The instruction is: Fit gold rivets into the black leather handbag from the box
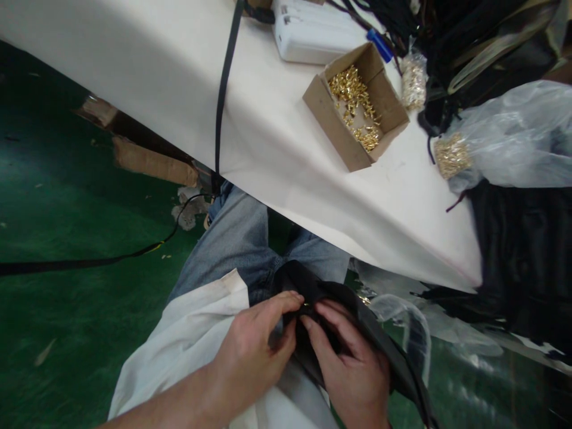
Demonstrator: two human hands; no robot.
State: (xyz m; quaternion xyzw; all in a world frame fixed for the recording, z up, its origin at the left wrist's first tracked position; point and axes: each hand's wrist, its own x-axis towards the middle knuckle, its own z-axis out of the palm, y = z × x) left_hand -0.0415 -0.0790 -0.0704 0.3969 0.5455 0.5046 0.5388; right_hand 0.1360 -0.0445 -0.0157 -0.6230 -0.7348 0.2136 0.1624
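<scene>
Across my lap lies a black, leather-like piece [379,328], perhaps part of a bag; its exact kind I cannot make out. My left hand [250,339] is closed on its near edge, thumb and index finger pinched together. From the other side, my right hand [353,369] grips the same black piece with thumb and fingers. A tiny gold-coloured metal fitting [306,305] shows between the two sets of fingertips. Another bit of gold metal [364,300] sits on the piece's far edge. The fingers hide part of the black material.
On the white-covered table [277,161] stands an open cardboard box [330,128] of small gold metal parts. Around it are a white device [313,36], a blue-capped pen [379,44], and plastic bags [513,134] with gold parts. A black strap [223,89] hangs over the edge.
</scene>
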